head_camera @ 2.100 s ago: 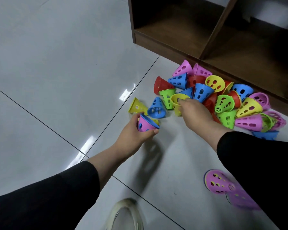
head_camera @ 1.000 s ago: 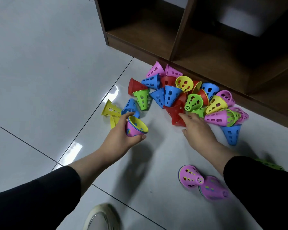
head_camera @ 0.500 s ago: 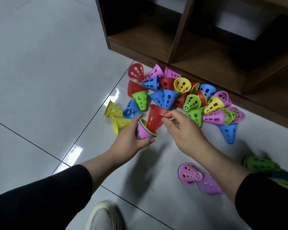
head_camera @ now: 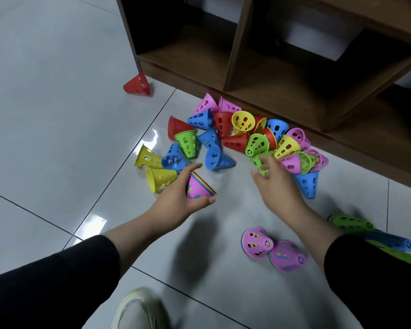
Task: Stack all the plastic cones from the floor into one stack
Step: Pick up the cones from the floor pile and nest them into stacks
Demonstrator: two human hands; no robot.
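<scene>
grey glossy floor tiles run up to a dark wooden shelf unit with open compartments at floor level. against the foot of that shelf lies a heap of cones, pink, blue, red, yellow and green, tipped every way and touching one another. one red cone lies apart to the left, near the shelf's corner. two yellow cones and a blue cone lie at the left edge of the heap, just beside the left hand. that hand grips a small stack of cones, pink outermost, with coloured rims showing at its wide end, fingers curled round it. the right hand holds nothing; its fingers are spread and loose, reaching at a green cone on the near side of the heap. nearer the person, two pink stacks lie on their sides, touching. at the right edge lie longer green and blue stacks, partly blurred. a pale shoe shows at the bottom, and both sleeves are black.
</scene>
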